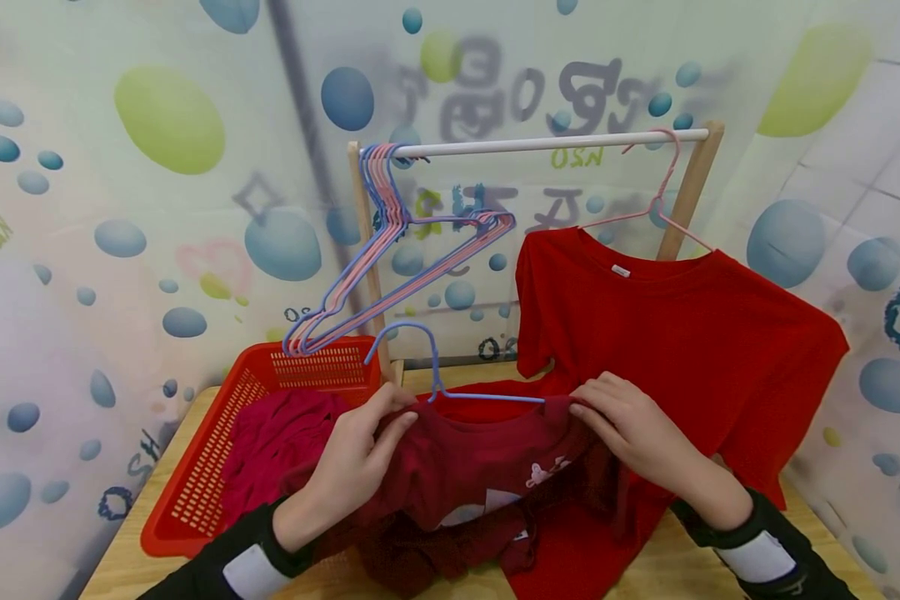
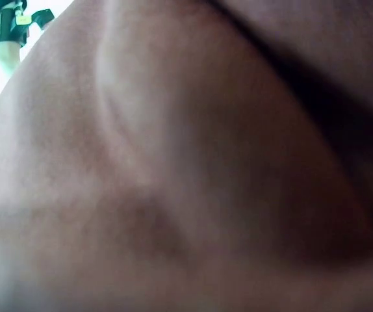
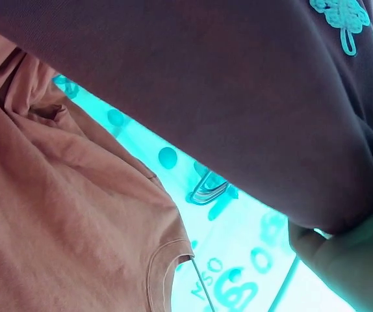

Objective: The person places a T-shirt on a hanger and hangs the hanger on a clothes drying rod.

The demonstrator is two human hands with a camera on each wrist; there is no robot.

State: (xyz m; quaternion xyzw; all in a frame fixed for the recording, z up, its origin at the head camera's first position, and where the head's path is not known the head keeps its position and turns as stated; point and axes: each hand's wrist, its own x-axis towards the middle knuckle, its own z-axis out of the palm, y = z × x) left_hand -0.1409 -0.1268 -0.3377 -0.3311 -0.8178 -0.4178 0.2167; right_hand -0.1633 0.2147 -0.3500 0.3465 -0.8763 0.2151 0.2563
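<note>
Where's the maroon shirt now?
In the head view's lower centre, the maroon shirt is held by the left hand and right hand, beside the red basket.

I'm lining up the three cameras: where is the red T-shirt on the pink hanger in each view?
Head: the red T-shirt hangs on the right side.
Left wrist: I can't make it out; a blurred close-up fills most of the picture.
Right wrist: lower left, looking salmon-brown.
Shared landmark: the bubble-patterned backdrop, in head and right wrist only.

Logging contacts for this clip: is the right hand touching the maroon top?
Touching: the head view shows the right hand gripping the maroon top by its shoulder, beside the blue hanger.
</note>
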